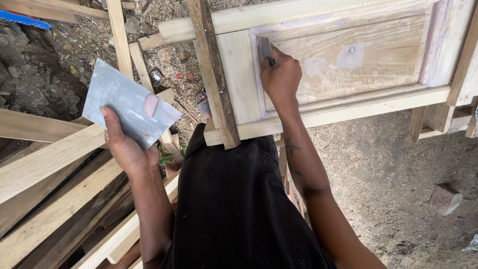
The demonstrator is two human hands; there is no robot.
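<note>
My right hand [280, 74] grips a small metal scraper [264, 48] and presses its blade against the left edge of the recessed panel of a pale wooden door [358, 55] lying flat. Pale filler patches show on the panel. My left hand [125, 147] holds up a flat grey metal plate [127, 102] with a smear of pinkish filler [151, 105] near its right side, off to the left of the door.
A dark wooden slat [214, 74] lies across the door's left end. Stacked planks [45, 189] fill the lower left. Sawdust-covered ground [388, 169] lies to the right, with a wood block [444, 199] on it. A sandalled foot [202, 103] shows below the door frame.
</note>
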